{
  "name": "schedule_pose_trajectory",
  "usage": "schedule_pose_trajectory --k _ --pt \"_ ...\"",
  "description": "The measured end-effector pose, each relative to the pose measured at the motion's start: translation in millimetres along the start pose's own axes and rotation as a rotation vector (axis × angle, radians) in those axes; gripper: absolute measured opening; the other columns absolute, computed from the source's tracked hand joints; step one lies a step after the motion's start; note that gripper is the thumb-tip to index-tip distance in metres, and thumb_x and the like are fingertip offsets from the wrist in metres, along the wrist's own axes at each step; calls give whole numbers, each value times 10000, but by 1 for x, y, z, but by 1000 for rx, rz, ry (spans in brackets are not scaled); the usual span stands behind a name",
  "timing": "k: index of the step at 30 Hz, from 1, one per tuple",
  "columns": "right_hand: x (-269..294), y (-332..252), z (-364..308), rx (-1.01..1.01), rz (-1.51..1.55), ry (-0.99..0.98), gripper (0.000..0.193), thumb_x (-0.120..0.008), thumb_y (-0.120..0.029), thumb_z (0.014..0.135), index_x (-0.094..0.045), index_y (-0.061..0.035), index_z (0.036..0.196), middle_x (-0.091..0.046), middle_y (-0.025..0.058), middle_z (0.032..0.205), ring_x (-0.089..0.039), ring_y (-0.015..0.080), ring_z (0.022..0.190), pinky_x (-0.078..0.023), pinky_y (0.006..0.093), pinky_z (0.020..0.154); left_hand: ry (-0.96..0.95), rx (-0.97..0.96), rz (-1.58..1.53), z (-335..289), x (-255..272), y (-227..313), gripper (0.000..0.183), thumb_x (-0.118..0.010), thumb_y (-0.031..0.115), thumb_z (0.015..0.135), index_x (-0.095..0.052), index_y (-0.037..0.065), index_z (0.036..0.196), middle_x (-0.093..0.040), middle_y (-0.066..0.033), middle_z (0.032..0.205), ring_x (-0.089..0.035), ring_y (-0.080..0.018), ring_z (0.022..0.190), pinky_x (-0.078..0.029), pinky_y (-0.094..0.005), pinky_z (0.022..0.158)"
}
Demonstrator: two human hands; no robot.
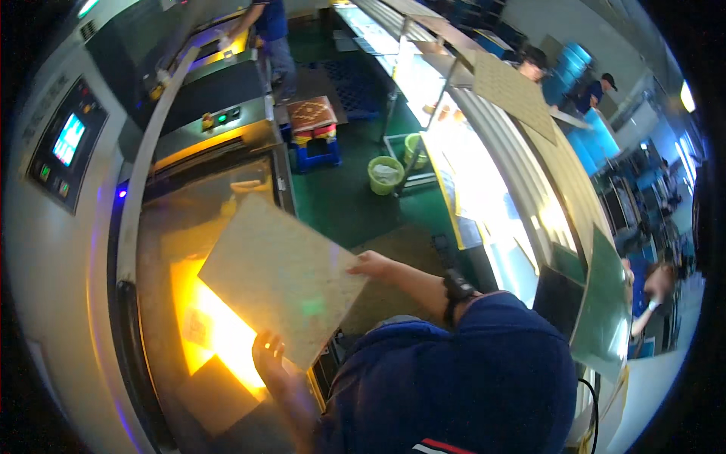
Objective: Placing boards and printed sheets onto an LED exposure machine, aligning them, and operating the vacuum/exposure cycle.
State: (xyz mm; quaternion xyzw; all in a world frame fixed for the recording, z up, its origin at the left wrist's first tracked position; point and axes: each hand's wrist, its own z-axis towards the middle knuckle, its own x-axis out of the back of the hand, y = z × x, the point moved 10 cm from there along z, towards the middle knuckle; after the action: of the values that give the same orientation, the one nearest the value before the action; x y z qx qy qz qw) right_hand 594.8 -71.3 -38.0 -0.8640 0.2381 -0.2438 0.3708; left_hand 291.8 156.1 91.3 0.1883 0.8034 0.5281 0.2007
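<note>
Grey-beige, flat, straight-edged panel (280,272)

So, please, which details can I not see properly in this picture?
All in the head view:
Underside of the pale, flat, rectangular panel: hidden, facing away from the camera.
Part of the glowing yellow flat surface: covered by that panel.
Head of the co-worker in dark blue top: cut off by the upper edge.
Writing on the bright rectangular screen: too small.
</note>
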Motion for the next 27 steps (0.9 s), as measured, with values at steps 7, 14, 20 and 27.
schedule_pose_trajectory --k 7,14,20,27 --pt "156 68 -137 260 831 617 350 -711 -257 881 -651 42 1051 -680 64 900 -621 144 756 -497 305 647 -86 304 170 6 -5 -126 446 -555 315 956 -483 78 1327 -601 -101 1238 -607 -236 1057 -454 -346 833" --pt "294 148 -142 26 777 1115 393 -613 -360 928 -620 31 962 -599 112 629 -556 166 501 -430 319 448 -237 186 357 7 -66 -144 453 -530 318 979 -448 68 1348 -610 -78 1207 -615 -189 968 -465 -319 775" --pt "402 167 -104 203 1182 1073 338 -618 -379 929 -549 -49 935 -522 69 599 -481 160 449 -414 308 415 -383 92 502 -26 -111 -151 430 -530 251 976 -460 35 1341 -605 -84 1235 -598 -160 1004 -456 -287 846" --pt "341 145 -66 445 1426 786 806 -704 -114 860 -202 -94 1491 -590 99 1095 -637 234 880 -537 359 667 -448 267 442 -44 -113 -214 431 -540 218 979 -431 31 1352 -612 -73 1209 -609 -165 969 -484 -289 759"
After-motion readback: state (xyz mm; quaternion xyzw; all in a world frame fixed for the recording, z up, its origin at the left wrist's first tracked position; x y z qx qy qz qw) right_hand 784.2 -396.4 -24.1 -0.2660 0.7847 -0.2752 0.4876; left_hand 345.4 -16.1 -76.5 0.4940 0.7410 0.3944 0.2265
